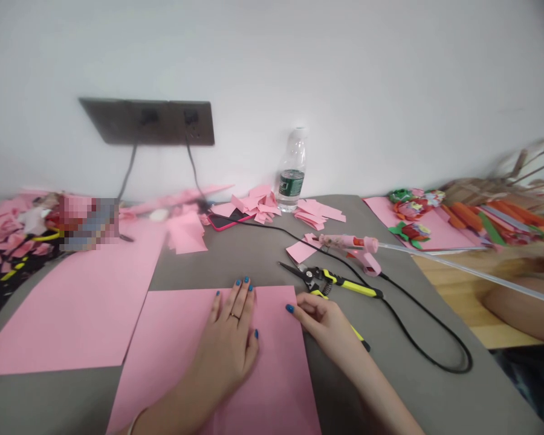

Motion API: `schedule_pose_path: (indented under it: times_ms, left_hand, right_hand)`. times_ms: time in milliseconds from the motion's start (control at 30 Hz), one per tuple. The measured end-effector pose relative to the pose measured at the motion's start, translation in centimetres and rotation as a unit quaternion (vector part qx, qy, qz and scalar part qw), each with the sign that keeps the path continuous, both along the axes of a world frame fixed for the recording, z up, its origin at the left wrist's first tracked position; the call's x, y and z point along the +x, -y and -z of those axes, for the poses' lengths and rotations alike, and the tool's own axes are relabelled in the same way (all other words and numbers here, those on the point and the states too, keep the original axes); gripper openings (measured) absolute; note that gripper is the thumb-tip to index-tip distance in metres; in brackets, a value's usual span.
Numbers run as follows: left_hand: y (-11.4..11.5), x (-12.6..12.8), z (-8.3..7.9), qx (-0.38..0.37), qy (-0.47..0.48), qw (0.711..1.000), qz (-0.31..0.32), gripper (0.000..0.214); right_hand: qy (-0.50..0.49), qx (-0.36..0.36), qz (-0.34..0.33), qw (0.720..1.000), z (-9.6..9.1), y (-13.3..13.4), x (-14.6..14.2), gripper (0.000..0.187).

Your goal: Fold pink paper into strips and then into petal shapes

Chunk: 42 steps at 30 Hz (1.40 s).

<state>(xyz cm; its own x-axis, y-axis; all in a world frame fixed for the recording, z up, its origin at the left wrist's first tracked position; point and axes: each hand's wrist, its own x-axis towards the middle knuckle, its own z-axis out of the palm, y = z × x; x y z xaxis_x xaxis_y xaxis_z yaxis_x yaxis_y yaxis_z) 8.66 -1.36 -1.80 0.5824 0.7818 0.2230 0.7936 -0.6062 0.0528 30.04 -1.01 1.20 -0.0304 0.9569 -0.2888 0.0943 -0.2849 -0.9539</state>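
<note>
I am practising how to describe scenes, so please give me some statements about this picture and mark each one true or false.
The left hand lies flat on a pink sheet: true.
The ring is on the right hand: false, it is on the left hand.
A pink glue gun lies on the grey table: true.
The plastic water bottle lies on its side: false, it stands upright by the wall.
</note>
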Motion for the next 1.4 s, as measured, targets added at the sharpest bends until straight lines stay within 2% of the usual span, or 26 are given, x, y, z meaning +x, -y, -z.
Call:
schedule_pose_path:
  times_ms: [800,933,1100,1300,1400]
  left_hand:
    - [-0.1,-0.2,0.2,-0.013,0.008,1.000,0.003,0.058]
    - [-1.0,0.0,-0.8,0.004,0.013,1.000,-0.002,0.061]
    - [-1.7,0.5,-2.5,0.050,0.042,0.997,-0.047,0.067]
    - [-1.4,0.6,-0.9,0.004,0.002,1.000,-0.002,0.058]
    - [-1.3,0.5,-0.3,-0.006,-0.008,1.000,0.009,0.062]
  right_hand:
    - [-0.020,-0.003,-0.001,1.000,-0.4,0.8,0.2,0.048]
    - [-0.023,0.020,0.021,0.999,0.0,0.1,0.0,0.050]
    - [-0.029,0.039,0.056,0.997,0.3,-0.9,-0.7,0.051]
    - [-0.042,0.035,0.055,0.997,0.2,-0.7,-0.9,0.050]
    - [-0.042,0.027,0.036,0.998,0.0,-0.3,-0.7,0.047]
